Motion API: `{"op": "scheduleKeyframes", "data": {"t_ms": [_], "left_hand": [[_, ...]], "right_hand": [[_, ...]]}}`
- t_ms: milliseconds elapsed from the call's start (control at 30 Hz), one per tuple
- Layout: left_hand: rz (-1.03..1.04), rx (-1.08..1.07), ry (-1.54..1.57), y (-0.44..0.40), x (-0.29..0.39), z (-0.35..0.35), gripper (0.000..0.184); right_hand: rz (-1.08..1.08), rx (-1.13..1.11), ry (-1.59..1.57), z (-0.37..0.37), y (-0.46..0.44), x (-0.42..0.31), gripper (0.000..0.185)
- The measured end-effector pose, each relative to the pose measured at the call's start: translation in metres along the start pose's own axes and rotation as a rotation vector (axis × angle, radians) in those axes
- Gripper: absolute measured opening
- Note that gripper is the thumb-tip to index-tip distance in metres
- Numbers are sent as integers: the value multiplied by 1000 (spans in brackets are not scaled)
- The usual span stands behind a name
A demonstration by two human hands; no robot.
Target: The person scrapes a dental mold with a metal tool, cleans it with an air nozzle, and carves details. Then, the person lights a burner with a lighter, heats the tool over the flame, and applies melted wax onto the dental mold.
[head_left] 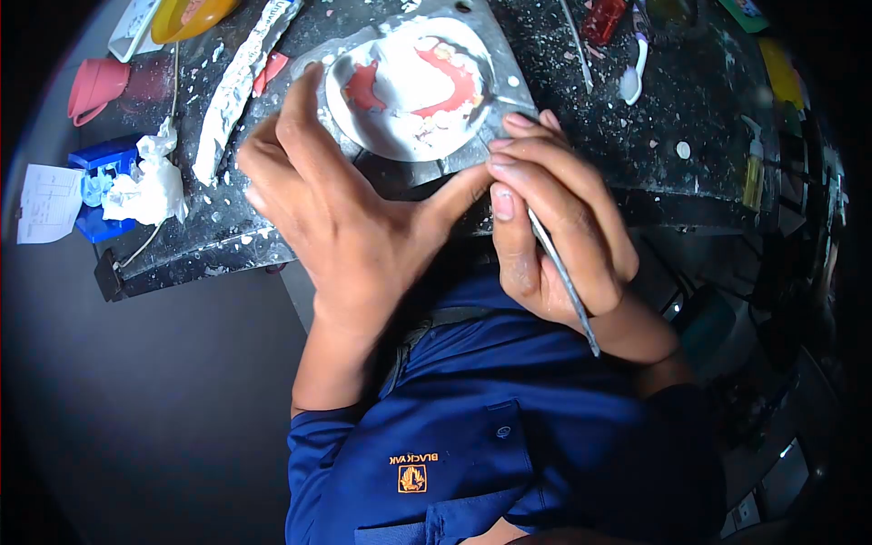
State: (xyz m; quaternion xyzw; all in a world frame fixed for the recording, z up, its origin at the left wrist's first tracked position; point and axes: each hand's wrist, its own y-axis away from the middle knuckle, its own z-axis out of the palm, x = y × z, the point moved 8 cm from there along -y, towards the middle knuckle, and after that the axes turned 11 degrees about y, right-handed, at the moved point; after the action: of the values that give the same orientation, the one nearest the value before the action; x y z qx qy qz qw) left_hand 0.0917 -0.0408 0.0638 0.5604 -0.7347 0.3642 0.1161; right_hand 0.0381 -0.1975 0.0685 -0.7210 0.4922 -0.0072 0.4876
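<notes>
A round white plaster mould [400, 145] holds pink dental arches with pale teeth, the larger pink arch [466, 88] on the right and a smaller pink piece [363, 86] on the left. It rests on a grey metal plate [504, 54]. My left hand [336, 191] spreads around the near side, index finger by the left rim and thumb stretched toward my right fingertips. Whether it touches the mould is unclear. My right hand [568, 218] is closed on a thin metal carving tool [565, 277], its handle slanting down toward me. The working tip is hidden behind the fingers.
On the dark, speckled bench lie a crumpled silver foil pack [238, 100], a pink cup [97, 88] and a blue box [104, 163] with white tissue [154, 182]. A toothbrush [636, 68], a thin rod [579, 45] and a small bottle [754, 168] are on the right.
</notes>
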Motion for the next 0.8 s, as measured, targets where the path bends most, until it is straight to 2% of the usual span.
{"op": "scheduleKeyframes", "data": {"t_ms": [67, 133, 200, 233, 267, 333, 433, 800], "left_hand": [[193, 85, -27, -7, 10, -6, 111], [210, 69, -51, -14, 8, -5, 116], [275, -46, -37, -21, 7, 4, 118], [579, 78, -30, -22, 10, 7, 117], [581, 75, -30, -14, 6, 8, 117], [292, -100, -16, -20, 2, 15, 114], [231, -155, -17, -19, 1, 16, 112], [336, -135, 22, -24, 2, 15, 108]], "right_hand": [[1, 15, -17, 0, -1, 3, 15], [0, 23, -20, 1, 1, 4, 16], [2, 29, -25, 3, 3, 3, 16], [-11, 35, -11, 4, 3, 2, 16], [-22, 42, 3, 4, 4, 1, 16], [-24, 47, 1, 4, 4, 2, 18], [-36, 55, 11, 6, 6, 3, 19], [-97, 5, 17, 5, 3, 3, 21]]}}
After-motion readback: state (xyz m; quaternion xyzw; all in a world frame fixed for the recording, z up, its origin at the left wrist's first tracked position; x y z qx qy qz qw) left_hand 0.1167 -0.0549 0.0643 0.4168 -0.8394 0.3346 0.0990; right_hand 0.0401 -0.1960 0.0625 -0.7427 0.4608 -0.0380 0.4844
